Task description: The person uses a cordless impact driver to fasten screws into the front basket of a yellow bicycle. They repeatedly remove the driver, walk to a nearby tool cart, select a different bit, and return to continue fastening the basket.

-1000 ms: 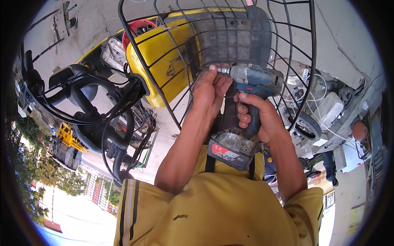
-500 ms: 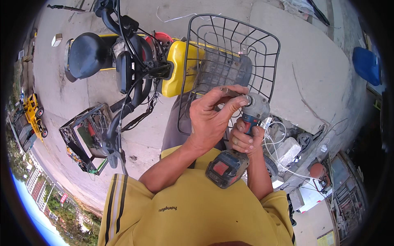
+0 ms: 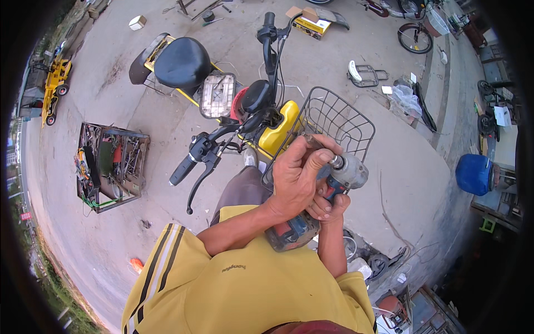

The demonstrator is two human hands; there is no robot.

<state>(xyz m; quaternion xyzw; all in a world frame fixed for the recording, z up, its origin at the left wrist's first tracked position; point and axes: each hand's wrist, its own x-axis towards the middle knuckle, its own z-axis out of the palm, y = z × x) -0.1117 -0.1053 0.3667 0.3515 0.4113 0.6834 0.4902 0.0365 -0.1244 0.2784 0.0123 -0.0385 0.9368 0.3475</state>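
Note:
In front of my chest, a cordless impact driver (image 3: 352,171) with a grey head and blue body points to the left. My right hand (image 3: 329,205) is wrapped around its handle, below the head. My left hand (image 3: 297,177) is closed at the driver's nose, pinching a dark metal socket bit (image 3: 313,141) between thumb and fingers. The bit lines up with the chuck; the fingers partly hide how far in it sits. A large black and red battery (image 3: 292,231) hangs at the driver's base. Just beyond my hands is the black wire basket (image 3: 339,119) of a yellow electric bike (image 3: 280,129).
The bike's handlebar and brake lever (image 3: 201,181) stand to my left, its black seat (image 3: 182,62) farther off. A metal crate of tools (image 3: 114,167) sits on the concrete at left. At right are a blue drum (image 3: 474,174) and loose wire (image 3: 389,220).
The view has shifted, so the bike's seat and more ground beyond now show. Both hands keep their hold on the driver and bit, and the battery sits a little farther left.

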